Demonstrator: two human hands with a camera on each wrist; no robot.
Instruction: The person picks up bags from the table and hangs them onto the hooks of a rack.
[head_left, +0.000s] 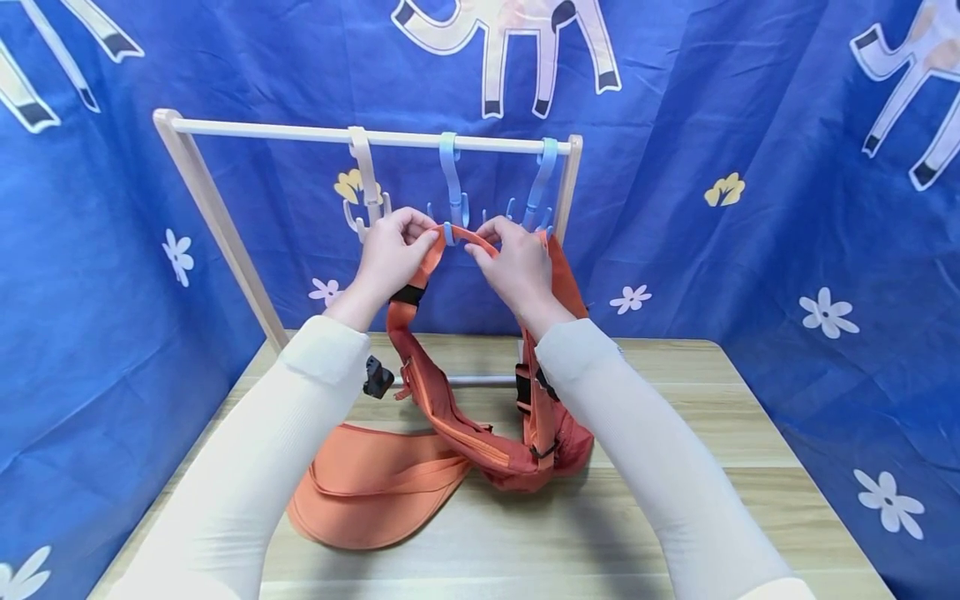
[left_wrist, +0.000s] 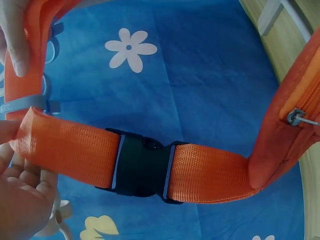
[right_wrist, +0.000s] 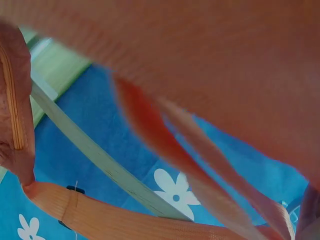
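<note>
A red-orange waist bag (head_left: 517,475) with zips hangs by its orange strap (head_left: 427,271), which loops over the front prong of the middle blue hook (head_left: 453,185). Just left of that prong, my left hand (head_left: 390,254) pinches the strap between thumb and fingers. My right hand (head_left: 519,265) pinches it on the other side. In the left wrist view a black buckle (left_wrist: 142,165) joins the webbing below the left fingers. Blurred orange fabric (right_wrist: 225,60) fills the top of the right wrist view, and the right hand is mostly hidden there.
An orange sun visor (head_left: 367,508) lies on the wooden table (head_left: 675,467), partly under the bag. The rack's white bar (head_left: 277,131) also bears a beige hook (head_left: 365,171) and another blue hook (head_left: 542,179). Behind the rack hangs a blue patterned curtain (head_left: 675,208).
</note>
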